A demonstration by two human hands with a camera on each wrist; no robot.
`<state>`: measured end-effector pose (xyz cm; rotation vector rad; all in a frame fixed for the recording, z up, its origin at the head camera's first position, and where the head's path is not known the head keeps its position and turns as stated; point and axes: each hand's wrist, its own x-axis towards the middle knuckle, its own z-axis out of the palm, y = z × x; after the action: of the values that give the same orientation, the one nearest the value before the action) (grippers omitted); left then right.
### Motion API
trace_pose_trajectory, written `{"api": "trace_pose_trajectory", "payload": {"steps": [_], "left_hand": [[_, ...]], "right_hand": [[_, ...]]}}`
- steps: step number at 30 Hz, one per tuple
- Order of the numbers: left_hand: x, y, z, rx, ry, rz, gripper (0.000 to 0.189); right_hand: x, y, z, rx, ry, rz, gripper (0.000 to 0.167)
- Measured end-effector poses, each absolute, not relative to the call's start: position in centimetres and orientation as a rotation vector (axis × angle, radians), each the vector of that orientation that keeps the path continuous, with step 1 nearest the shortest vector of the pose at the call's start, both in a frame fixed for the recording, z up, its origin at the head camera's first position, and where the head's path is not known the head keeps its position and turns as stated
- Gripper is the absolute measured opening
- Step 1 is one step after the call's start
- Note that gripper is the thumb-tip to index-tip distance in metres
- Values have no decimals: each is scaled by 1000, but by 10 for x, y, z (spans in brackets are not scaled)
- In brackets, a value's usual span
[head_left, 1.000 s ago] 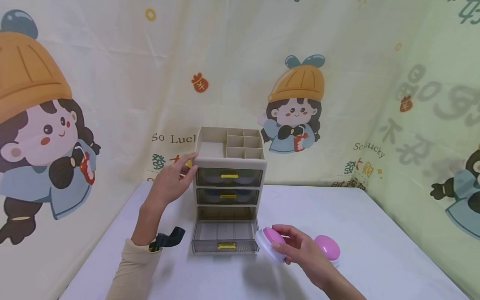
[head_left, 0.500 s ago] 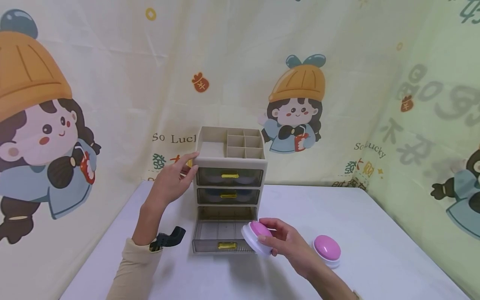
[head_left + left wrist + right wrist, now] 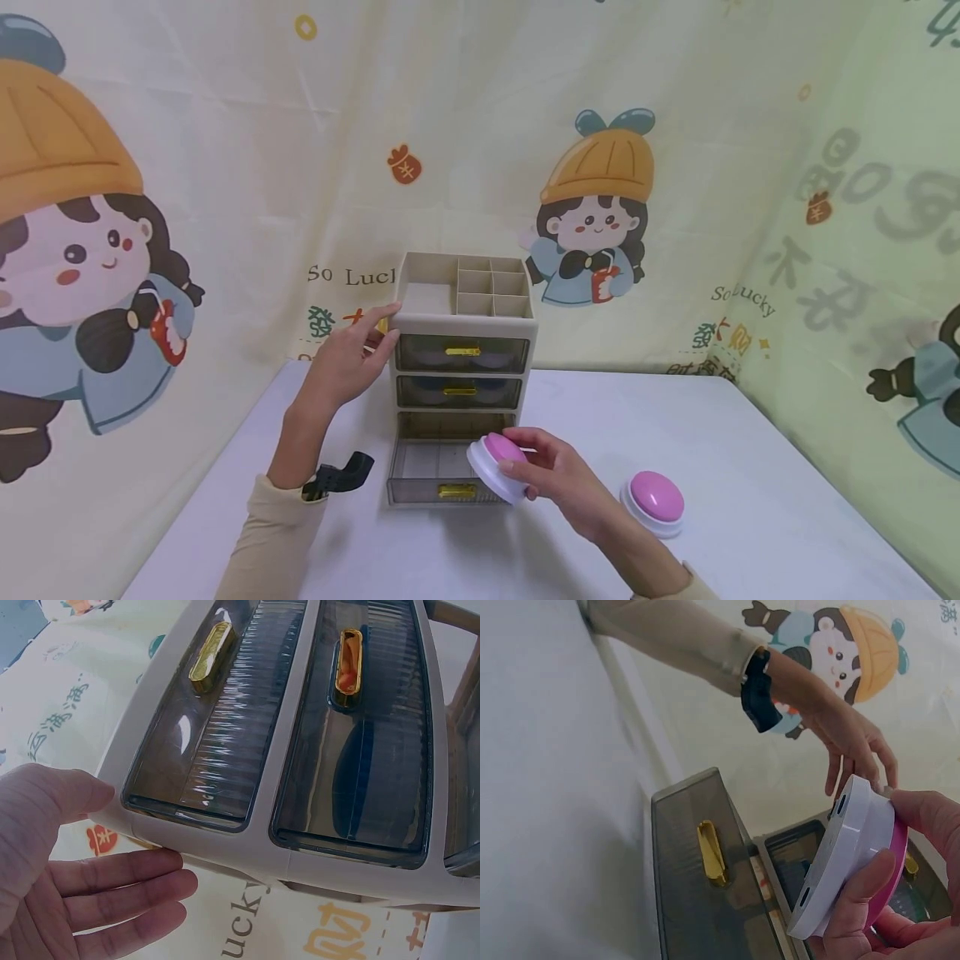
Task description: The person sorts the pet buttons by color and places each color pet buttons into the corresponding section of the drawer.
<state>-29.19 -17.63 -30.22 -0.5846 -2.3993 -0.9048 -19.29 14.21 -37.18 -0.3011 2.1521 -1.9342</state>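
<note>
My right hand (image 3: pixel 558 483) grips a round push button (image 3: pixel 487 479) with a white base and pink dome, tilted over the right part of the pulled-out bottom drawer (image 3: pixel 412 490). In the right wrist view the button's white underside (image 3: pixel 836 859) shows dark slots; thumb and fingers pinch its edge. The beige drawer cabinet (image 3: pixel 517 327) stands upright, its two upper drawers pushed in, with gold handles. Against its upper left edge rest the straight, relaxed fingers of my left hand (image 3: pixel 348 362). The left wrist view shows that thumb at the cabinet's (image 3: pixel 262 847) front corner.
A second pink-domed push button (image 3: pixel 657 497) sits on the white table (image 3: pixel 600 417) to the right. The cabinet's top has an open divided tray (image 3: pixel 427 296). A patterned cloth (image 3: pixel 465 125) hangs behind the table. On the left wrist is a black mount (image 3: pixel 341 477).
My right hand has carried the push button leftward and slightly up, from beside the bottom drawer to over its right part. My left hand stays at the cabinet.
</note>
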Motion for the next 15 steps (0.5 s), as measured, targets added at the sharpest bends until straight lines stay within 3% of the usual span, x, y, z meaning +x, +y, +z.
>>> {"api": "trace_pose_trajectory", "payload": {"steps": [15], "left_hand": [[-292,-177,-303,-577,-2401,-905,44]], "right_hand": [[-208,121,-370,-302,2179,-1906,54]]}}
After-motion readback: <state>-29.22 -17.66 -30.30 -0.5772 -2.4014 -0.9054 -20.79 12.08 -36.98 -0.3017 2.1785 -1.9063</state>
